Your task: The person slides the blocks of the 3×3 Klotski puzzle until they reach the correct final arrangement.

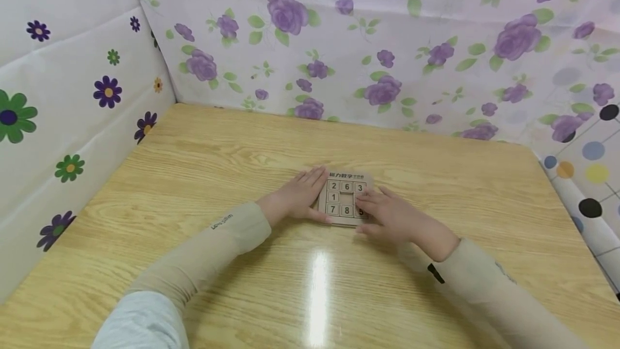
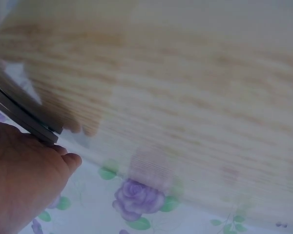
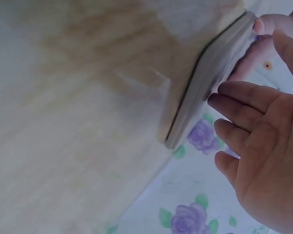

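A square number slide puzzle (image 1: 346, 220) lies flat on the wooden table (image 1: 271, 306). Its tiles read 2, 6, 3 on top, 1 at middle left, and 7, 8, 5 below; the centre slot is bare. My left hand (image 1: 297, 198) rests against the puzzle's left side, fingers stretched along the edge and thumb at the near corner. Fingertips of my right hand (image 1: 394, 217) touch the tiles on the right, hiding the middle-right one. In the right wrist view, the fingers (image 3: 239, 109) are loosely bent beside the puzzle's rim (image 3: 190, 102).
Behind the table hangs a white cloth (image 1: 339, 42) with purple roses. Another cloth (image 1: 72, 117) with flowers lines the left side, and a dotted one (image 1: 581, 176) the right. A bright light reflection (image 1: 318, 295) shows on the tabletop nearer to me.
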The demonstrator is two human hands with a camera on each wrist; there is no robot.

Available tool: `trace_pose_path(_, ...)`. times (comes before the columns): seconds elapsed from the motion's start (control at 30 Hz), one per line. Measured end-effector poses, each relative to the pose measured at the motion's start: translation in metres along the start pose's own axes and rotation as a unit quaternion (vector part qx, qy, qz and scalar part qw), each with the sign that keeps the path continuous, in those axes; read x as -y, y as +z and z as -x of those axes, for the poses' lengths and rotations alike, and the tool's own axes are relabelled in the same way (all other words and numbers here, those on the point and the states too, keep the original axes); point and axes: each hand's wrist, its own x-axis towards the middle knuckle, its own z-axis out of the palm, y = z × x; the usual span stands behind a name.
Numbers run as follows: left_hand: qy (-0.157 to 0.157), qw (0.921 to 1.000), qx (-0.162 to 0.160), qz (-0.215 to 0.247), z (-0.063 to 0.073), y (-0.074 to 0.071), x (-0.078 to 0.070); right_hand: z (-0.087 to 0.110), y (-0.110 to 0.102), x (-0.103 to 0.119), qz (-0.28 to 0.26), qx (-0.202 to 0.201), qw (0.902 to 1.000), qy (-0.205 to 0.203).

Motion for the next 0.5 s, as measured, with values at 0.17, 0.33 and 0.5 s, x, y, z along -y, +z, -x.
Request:
trace_pose_path(0.17, 0.000, 1.0000, -0.001, -0.004, 0.000, -0.001, 0.001, -0.012, -0.004, -0.001, 0.012, -0.008, 0.9999, 0.004)
trace_pose_path(0.33, 0.000, 1.0000, 0.003, -0.007, 0.000, -0.002, 0.001, -0.024, -0.003, -0.001, 0.011, -0.004, 0.9999, -0.003)
trace_pose_path(0.5, -0.001, 0.9999, 0.010, -0.008, 0.000, -0.002, 0.000, -0.029, 0.000, -0.001, 0.008, 0.007, 0.9999, -0.001)
